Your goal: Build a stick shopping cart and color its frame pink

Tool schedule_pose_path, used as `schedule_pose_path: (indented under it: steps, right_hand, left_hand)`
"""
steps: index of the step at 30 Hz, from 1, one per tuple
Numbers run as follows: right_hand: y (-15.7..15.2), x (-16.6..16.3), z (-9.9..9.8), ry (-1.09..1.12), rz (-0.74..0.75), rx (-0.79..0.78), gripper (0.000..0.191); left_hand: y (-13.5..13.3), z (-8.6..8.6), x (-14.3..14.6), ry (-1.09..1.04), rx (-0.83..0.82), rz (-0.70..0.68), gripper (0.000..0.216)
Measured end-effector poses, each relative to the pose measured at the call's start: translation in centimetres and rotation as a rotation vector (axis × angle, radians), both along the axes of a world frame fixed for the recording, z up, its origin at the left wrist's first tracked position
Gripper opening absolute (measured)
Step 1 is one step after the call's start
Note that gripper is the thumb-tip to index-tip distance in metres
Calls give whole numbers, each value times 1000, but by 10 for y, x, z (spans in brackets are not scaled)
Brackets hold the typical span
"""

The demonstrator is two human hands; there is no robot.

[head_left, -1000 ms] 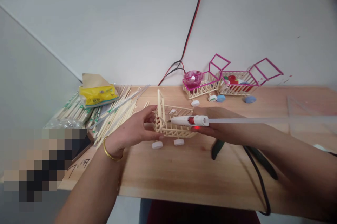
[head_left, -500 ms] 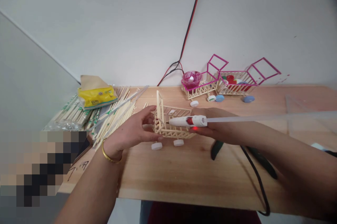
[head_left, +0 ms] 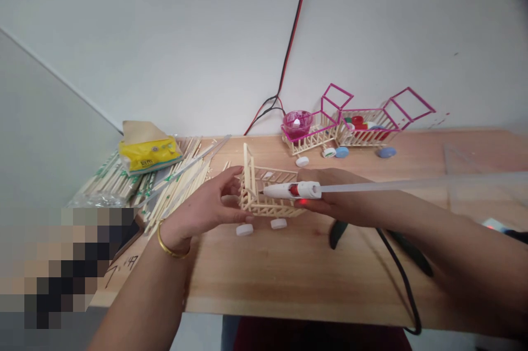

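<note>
My left hand (head_left: 206, 205), with a gold bangle at its wrist, grips the near left end of a small model shopping cart (head_left: 247, 180) made of thin wooden sticks. Its thumb lies along the lower rail and the fingers go behind the end frame. White round wheels (head_left: 245, 230) show under the cart. My right hand (head_left: 344, 179) is closed around a white hot glue gun (head_left: 276, 191) with a red light glowing under it. The nozzle points left into the cart, near its end frame; whether it touches is unclear. A long translucent glue stick (head_left: 379, 186) runs out of the gun's back.
Two finished-looking stick carts (head_left: 313, 144) with magenta rims stand by the wall, one bearing a magenta-stained bowl (head_left: 297, 122). To the left lie loose wooden sticks (head_left: 181, 186) and a yellow tissue pack (head_left: 148, 154). A black cable (head_left: 402, 274) and green-handled tool (head_left: 338, 234) lie at right.
The view has shifted slightly. Both hands, the cart and the glue gun keep nearly the same position relative to one another.
</note>
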State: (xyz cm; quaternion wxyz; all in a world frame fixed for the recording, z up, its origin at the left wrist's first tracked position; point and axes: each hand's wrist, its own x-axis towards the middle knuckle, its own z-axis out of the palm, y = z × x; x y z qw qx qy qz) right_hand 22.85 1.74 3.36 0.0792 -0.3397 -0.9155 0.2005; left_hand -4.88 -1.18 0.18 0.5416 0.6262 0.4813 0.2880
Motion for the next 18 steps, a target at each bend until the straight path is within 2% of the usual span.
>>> schedule_pose_path:
  steps: [7,13,18]
  right_hand:
    - [-3,-2,1,14,17,22,21]
    - [-3,-5,3,-22,-11,-23,23]
    - [-4,-2,4,33,2,-12,25]
  left_hand:
    - [1,1,0,-3,12,-21,85]
    - [1,2,0,6,20,-45,83]
    - [0,2,1,-15,-12,-28,84]
